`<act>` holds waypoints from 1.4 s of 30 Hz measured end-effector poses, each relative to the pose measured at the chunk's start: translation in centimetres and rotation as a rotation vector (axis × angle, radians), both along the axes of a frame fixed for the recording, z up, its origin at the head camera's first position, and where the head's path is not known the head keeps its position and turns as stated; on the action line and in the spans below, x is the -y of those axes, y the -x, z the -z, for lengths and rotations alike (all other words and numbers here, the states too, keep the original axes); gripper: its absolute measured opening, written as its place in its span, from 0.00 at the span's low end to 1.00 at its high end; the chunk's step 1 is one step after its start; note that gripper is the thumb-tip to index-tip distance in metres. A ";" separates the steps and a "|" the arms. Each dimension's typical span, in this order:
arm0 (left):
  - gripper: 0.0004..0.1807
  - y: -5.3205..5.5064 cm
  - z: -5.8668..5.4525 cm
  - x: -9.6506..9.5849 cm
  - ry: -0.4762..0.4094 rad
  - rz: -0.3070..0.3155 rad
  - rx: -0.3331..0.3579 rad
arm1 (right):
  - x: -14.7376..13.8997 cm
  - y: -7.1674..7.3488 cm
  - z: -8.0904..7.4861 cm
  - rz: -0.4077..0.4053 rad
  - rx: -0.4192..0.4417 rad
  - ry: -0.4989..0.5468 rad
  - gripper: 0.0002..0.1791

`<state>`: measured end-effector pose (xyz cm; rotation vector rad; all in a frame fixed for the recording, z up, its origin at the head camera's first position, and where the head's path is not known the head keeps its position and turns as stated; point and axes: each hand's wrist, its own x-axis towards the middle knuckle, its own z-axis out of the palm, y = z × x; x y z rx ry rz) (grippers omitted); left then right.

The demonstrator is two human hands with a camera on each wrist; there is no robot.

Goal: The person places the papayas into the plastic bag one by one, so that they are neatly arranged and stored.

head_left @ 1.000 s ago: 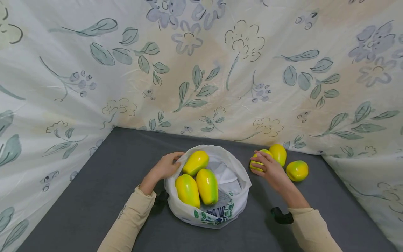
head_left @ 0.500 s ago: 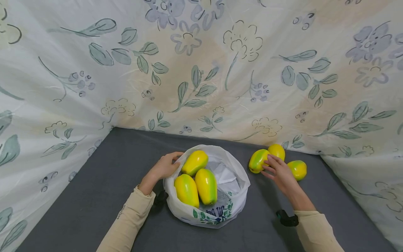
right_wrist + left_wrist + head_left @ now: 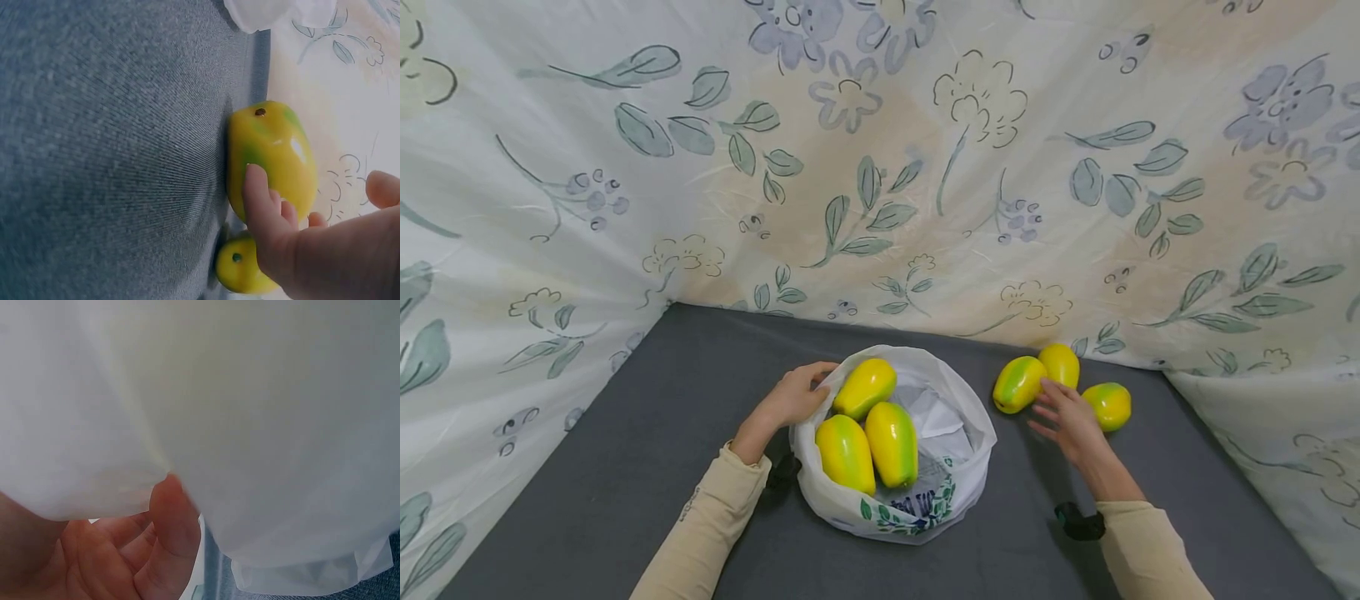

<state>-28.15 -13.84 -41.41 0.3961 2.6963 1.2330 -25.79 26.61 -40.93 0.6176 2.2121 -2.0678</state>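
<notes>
Bag [image 3: 973,487], head view, holds three fruits [image 3: 892,444]; three loose fruits [image 3: 1018,385] lie between two and three o'clock of it. Our left hand [image 3: 792,398] sits at ten o'clock; our right hand [image 3: 1070,421], fingers spread, grasps nothing. Left wrist view: the left hand pinches the bag; we should hold its mouth wide. Right wrist view: fingers [image 3: 259,203] overlap one loose fruit [image 3: 272,137], contact unclear; we should encircle it before lifting.

We look into a curtained booth [image 3: 1247,200], though we cannot tell whether it stands in a home or a workplace: floral fabric [image 3: 805,221] hangs on 3 sides, left, far and right, around a dark grey cloth [image 3: 625,467] spread flat, its far edge meeting the fabric.
</notes>
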 end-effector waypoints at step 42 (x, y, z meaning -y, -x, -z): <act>0.22 0.2 0.2 -0.1 -0.016 -0.024 0.012 | 3.5 3.9 2.1 0.125 -0.009 -0.048 0.51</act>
